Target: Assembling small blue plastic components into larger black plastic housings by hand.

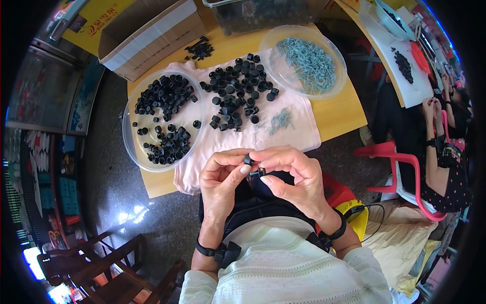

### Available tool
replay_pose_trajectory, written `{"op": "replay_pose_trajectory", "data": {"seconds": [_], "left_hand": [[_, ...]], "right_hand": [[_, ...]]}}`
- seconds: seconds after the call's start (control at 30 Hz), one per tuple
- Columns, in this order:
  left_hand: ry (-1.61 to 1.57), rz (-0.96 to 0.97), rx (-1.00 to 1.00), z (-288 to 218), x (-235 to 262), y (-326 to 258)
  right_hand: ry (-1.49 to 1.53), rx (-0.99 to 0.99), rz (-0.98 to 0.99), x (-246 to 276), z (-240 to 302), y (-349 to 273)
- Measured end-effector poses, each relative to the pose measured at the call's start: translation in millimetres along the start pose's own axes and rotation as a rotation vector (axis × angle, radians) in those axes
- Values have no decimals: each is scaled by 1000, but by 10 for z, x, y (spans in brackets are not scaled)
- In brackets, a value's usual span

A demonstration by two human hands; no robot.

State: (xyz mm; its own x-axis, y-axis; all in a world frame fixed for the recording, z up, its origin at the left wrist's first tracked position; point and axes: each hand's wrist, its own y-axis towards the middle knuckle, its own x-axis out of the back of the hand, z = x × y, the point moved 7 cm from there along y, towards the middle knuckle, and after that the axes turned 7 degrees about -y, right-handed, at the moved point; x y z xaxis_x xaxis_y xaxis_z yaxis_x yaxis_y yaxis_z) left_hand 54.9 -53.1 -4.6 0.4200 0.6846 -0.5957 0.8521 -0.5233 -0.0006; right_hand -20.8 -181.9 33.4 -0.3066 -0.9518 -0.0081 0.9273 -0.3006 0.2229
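Observation:
Above my lap, in front of the table's near edge, my two hands meet with fingertips close together. My left hand [223,177] is closed in a pinch on a small round black cap [248,159]. Between thumb and fingers my right hand [298,177] grips a small black part [261,172]; a thin silvery screw [254,173] appears to stick out of it toward the left. Beyond the hands, a pale pink cloth [212,147] bears a heap of black caps [235,91] and a little pile of screws [281,120].
A clear round tray [127,134] of black parts stands at the left, another clear tray [343,76] full of screws at the far right. Small black pieces [200,49] lie near a cardboard box [147,35]. A red chair [390,152] and another person's arm [435,157] are at right.

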Motion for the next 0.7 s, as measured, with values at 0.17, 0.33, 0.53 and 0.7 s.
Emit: {"op": "replay_pose_trajectory", "data": {"seconds": [0.17, 0.33, 0.53, 0.7], "left_hand": [[-9, 4, 86, 28, 68, -55], [-149, 23, 71, 10, 66, -74], [-273, 8, 93, 25, 94, -83], [-274, 11, 65, 41, 103, -73]], "right_hand": [[48, -45, 19, -55, 16, -28], [-15, -23, -49, -15, 97, 8], [-119, -4, -62, -78, 203, 39], [-176, -1, -91, -89, 241, 63]]}}
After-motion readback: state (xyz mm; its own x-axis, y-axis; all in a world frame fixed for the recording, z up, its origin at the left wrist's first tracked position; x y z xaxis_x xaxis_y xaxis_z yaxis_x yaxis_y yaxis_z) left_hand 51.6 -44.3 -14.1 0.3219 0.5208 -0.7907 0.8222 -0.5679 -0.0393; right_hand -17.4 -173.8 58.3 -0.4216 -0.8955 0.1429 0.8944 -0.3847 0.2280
